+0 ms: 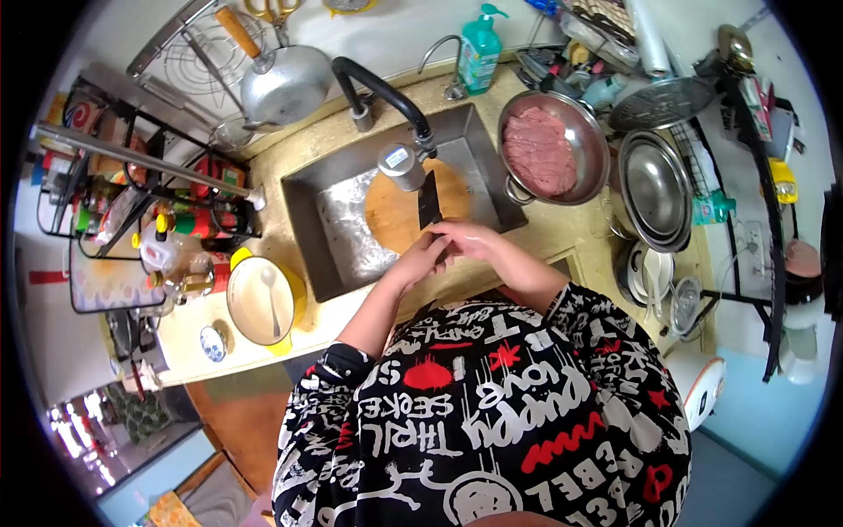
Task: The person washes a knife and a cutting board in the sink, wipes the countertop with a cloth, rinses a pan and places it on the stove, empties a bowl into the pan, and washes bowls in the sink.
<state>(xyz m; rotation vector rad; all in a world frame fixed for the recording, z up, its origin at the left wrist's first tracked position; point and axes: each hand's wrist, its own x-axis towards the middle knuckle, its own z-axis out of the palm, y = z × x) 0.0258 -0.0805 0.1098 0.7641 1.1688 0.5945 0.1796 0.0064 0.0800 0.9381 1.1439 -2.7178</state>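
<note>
Both of my hands meet at the near edge of the sink (309, 250). My right hand (465, 239) is closed around the handle end of a dark-bladed knife (428, 200), whose blade points away under the faucet head. Against it, my left hand (423, 256) touches with bent fingers; whether it also grips the handle is hidden. A round wooden board (386, 206) lies in the sink below the knife. Above the board hangs the black faucet (386, 92) with a grey round head (400, 167).
Right of the sink, a steel pan (590, 145) holds raw ground meat (537, 151). Further right are stacked steel bowls (654, 189). On the left stand a yellow pot (255, 303) with a spoon, a small patterned bowl (213, 343) and bottles. A green soap bottle (479, 54) stands behind the sink.
</note>
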